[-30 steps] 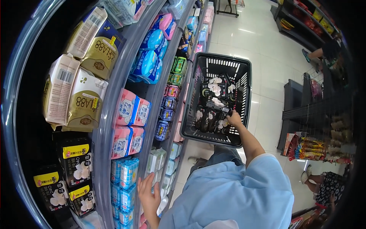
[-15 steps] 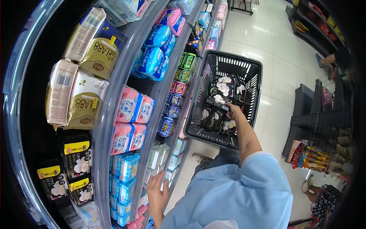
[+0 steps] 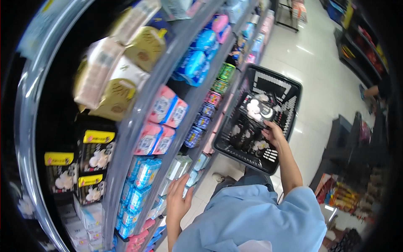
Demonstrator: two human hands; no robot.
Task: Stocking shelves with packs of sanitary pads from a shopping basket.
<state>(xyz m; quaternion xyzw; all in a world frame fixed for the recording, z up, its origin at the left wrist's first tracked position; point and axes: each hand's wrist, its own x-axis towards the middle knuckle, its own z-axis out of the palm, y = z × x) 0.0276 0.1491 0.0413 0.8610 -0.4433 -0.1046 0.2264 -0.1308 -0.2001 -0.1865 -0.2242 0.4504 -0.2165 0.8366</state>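
Observation:
My right hand (image 3: pixel 273 133) reaches into a black plastic shopping basket (image 3: pixel 294 86) and pinches the edge of a black package with a white cotton-flower print (image 3: pixel 255 110). More black packages (image 3: pixel 240 131) of the same look lie under and around it in the basket. My left hand (image 3: pixel 178 195) hangs near the lower shelf, next to pale green and white packs (image 3: pixel 180 166), with its fingers stretched and holding nothing. On the upper shelf at left stand similar black packages with yellow labels (image 3: pixel 97 153).
Tiered shelves run along the left, with gold-and-white packs (image 3: pixel 119 90), pink packs (image 3: pixel 156 138), blue checked packs (image 3: pixel 140 195) and a clear front rail (image 3: pixel 31 84). A tiled aisle (image 3: pixel 308 63) lies at right. Farther off are dark display racks (image 3: pixel 336 134) and parts of other people.
The view has shifted and tilted, with some blur. The black package in my right hand now shows its flowered face more fully. My left hand stays beside the shelf, fingers still spread.

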